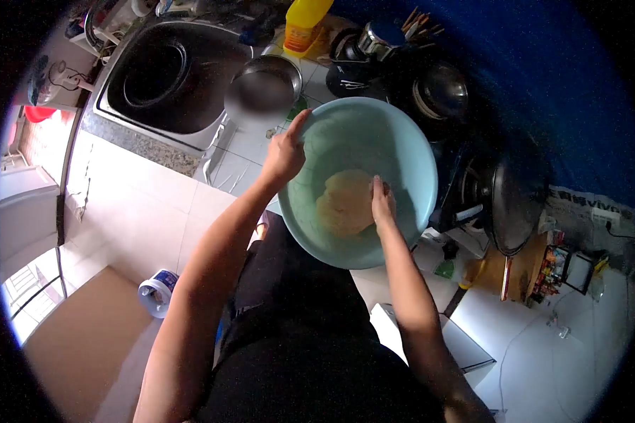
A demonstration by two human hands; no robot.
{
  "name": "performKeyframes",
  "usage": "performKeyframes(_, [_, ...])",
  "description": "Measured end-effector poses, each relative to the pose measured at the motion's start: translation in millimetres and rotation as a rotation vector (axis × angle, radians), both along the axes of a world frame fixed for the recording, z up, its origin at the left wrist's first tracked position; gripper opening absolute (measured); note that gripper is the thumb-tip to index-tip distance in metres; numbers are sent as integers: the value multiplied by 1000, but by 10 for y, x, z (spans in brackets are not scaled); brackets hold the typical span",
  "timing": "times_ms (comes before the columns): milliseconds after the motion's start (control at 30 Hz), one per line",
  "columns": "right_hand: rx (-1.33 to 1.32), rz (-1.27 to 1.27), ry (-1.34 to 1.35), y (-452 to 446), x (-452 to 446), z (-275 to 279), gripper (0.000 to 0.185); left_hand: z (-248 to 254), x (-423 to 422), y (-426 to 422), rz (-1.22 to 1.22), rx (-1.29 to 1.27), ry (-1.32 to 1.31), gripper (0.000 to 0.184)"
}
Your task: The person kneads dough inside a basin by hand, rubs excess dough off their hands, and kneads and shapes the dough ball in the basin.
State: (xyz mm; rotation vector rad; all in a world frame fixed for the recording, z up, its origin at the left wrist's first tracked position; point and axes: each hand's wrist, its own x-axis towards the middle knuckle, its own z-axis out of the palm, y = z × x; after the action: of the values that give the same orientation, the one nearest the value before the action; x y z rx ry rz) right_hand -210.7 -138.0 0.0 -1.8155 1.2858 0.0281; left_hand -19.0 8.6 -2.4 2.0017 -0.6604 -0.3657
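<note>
A large pale-green basin (410, 141) is in front of me at the counter, tilted slightly toward me. My left hand (286, 154) grips its left rim, with the index finger stretched along the edge. Inside, a flattened, pale yellowish lump of dough (342, 204) lies near the middle of the basin floor. My right hand (382, 201) reaches into the basin and presses on the dough's right side, its fingers held together and closed against it. The undersides of those fingers are hidden.
Left of the basin stand a metal bowl (264, 83) and a sink (190, 127) with a dark round pan in it. A yellow bottle (303, 28) is at the back. To the right are a stove and a lidded pan (518, 204). A white bucket (159, 292) is on the floor.
</note>
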Motion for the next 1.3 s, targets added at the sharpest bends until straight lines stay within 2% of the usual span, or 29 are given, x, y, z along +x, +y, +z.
performKeyframes(67, [301,-103,-333,-60,-266,-914,64,17,8,2,-13,-44,-20,60])
performKeyframes(100, [14,-124,-246,157,-21,35,50,56,3,8,-13,-41,-3,60])
performKeyframes(133, [12,-127,-248,232,115,347,50,80,-3,15,-12,-36,15,60])
performKeyframes(200, [83,92,37,314,363,679,44,100,-6,16,-12,-18,25,60])
performKeyframes(233, [45,184,-20,426,546,850,45,107,-7,15,-10,2,39,60])
performKeyframes(300, [5,269,-79,581,783,871,46,90,-10,15,-15,-11,35,61])
performKeyframes(367, [-242,880,103,616,865,700,51,69,-2,24,-20,-25,29,61])
performKeyframes(400, [-248,873,101,586,836,594,51,68,-1,36,-11,-38,46,62])
performKeyframes(467, [80,1023,139,488,762,424,65,66,10,35,2,-61,62,63])
performKeyframes(533, [77,997,127,455,613,543,72,133,0,47,9,-5,74,65])
performKeyframes(567, [122,922,-18,415,520,588,69,217,-16,44,18,95,57,66])
performKeyframes(600, [166,845,-161,356,434,632,66,270,-12,43,26,87,59,66])
performKeyframes(633, [162,856,-156,261,341,643,66,304,-5,41,16,133,68,66])
performKeyframes(667, [280,752,-240,144,235,626,63,315,-1,43,6,182,80,66])
performKeyframes(700, [398,643,-323,45,148,634,62,240,0,60,15,178,84,66])
performKeyframes(733, [398,655,-318,-38,69,675,62,124,6,86,9,101,70,66])
performKeyframes(800, [457,474,-498,-117,-4,764,67,24,-5,128,10,32,59,66])
performKeyframes(900, [488,504,-489,-122,74,899,73,112,-77,171,14,15,74,65])
performKeyframes(933, [384,629,-479,-156,52,684,72,174,-78,169,12,18,80,64])
performKeyframes(1000, [-68,832,-331,-163,106,584,58,192,-61,152,5,23,82,64])
performKeyframes(1033, [-66,827,-334,-138,140,503,58,169,-49,149,2,-4,66,65])
performKeyframes(1100, [-335,552,-254,-3,192,299,44,155,-70,162,-6,-17,58,65])
performKeyframes(1133, [-327,544,-254,85,283,303,44,172,-70,153,-1,-2,61,67])
performKeyframes(1200, [-343,263,-206,236,445,326,30,214,-61,145,0,31,66,68])
performKeyframes(1233, [-603,404,-204,209,509,251,26,240,-58,138,3,47,78,68])
performKeyframes(1267, [-588,394,-204,194,547,172,26,250,-58,132,7,64,89,69])
performKeyframes(1300, [-707,457,-103,184,577,86,25,242,-70,139,0,80,90,69])
